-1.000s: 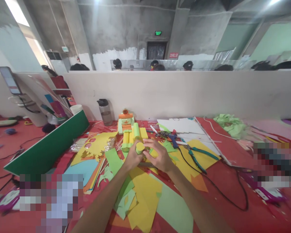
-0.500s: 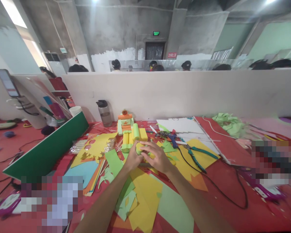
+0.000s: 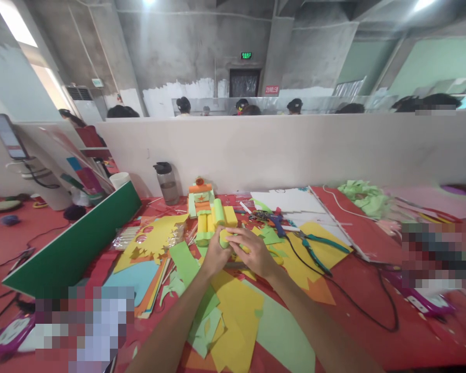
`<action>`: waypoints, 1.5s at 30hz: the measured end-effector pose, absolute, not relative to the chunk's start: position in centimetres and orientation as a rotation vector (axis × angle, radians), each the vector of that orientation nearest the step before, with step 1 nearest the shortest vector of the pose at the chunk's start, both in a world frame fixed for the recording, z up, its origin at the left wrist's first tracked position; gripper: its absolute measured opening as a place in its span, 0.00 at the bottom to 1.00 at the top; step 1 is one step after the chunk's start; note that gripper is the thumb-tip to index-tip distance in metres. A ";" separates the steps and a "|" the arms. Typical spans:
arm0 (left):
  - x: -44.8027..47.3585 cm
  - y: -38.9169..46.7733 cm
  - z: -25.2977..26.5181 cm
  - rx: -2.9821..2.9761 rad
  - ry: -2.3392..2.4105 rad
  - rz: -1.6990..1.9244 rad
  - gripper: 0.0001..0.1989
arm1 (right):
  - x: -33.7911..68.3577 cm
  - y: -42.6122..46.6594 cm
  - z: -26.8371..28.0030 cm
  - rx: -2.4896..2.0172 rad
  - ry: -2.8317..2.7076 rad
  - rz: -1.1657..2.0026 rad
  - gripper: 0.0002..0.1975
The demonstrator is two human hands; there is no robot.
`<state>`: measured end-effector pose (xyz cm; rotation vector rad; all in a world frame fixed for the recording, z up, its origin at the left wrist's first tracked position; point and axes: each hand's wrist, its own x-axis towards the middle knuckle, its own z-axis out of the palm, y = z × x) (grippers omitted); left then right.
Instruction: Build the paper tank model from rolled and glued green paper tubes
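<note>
1. A short yellow-and-green roll [image 3: 224, 238] is gripped by the left hand [image 3: 216, 257], just in front of the paper models at the middle of the table [image 3: 373, 331].
2. The two hands are brought together: the fingertips of the right hand [image 3: 255, 253] are placed at the roll's yellow end (whether it is also pinched by them cannot be told).
3. Beyond the hands, yellow rolls [image 3: 203, 224] are lined up beside a light green roll [image 3: 219, 211].
4. Below the hands, the table is covered by overlapping yellow sheets [image 3: 236, 316] and green scraps [image 3: 205, 331].
5. To the right, teal-handled pliers [image 3: 314, 251] are left lying partly on yellow paper [image 3: 328, 235].
</note>
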<state>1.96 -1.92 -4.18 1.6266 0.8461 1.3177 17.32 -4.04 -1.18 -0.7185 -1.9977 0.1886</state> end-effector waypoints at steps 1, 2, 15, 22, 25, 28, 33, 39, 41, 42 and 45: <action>2.0 -2.0 -4.1 1.636 0.857 1.311 0.14 | 17.4 -4.0 -1.2 -0.712 -1.990 0.184 0.14; 2.0 -2.0 -4.0 1.647 0.866 1.306 0.11 | 17.4 -3.9 -1.2 -0.704 -1.983 0.185 0.14; 0.6 -1.3 -2.7 1.571 1.030 1.372 0.14 | 19.9 -3.3 0.6 -1.016 -1.686 0.886 0.12; -0.2 -1.1 -1.9 1.604 1.049 1.449 0.12 | 18.5 -4.7 -0.7 -1.034 -2.226 1.202 0.06; -0.1 -1.2 -2.1 1.616 1.039 1.417 0.12 | 17.8 -5.1 -1.0 -1.004 -2.309 1.136 0.05; 0.1 -1.3 -2.3 1.637 1.010 1.375 0.12 | 18.4 -4.6 -0.5 -1.025 -2.300 1.026 0.06; 0.3 -1.4 -2.6 1.638 0.985 1.327 0.13 | 23.6 -2.1 0.6 -1.371 -1.958 0.609 0.14; 0.4 -1.3 -3.1 1.724 0.949 1.256 0.15 | 30.7 -0.2 -0.7 -2.084 -1.613 0.199 0.15; 0.4 -1.2 -3.2 1.722 0.926 1.238 0.15 | 31.3 0.1 -1.4 -2.176 -1.612 0.220 0.16; 0.4 -1.2 -3.3 1.716 0.925 1.230 0.15 | 31.4 0.2 -1.6 -2.205 -1.611 0.227 0.16; 0.3 -1.1 -3.4 1.710 0.939 1.208 0.15 | 30.9 0.6 -2.1 -2.256 -1.612 0.245 0.16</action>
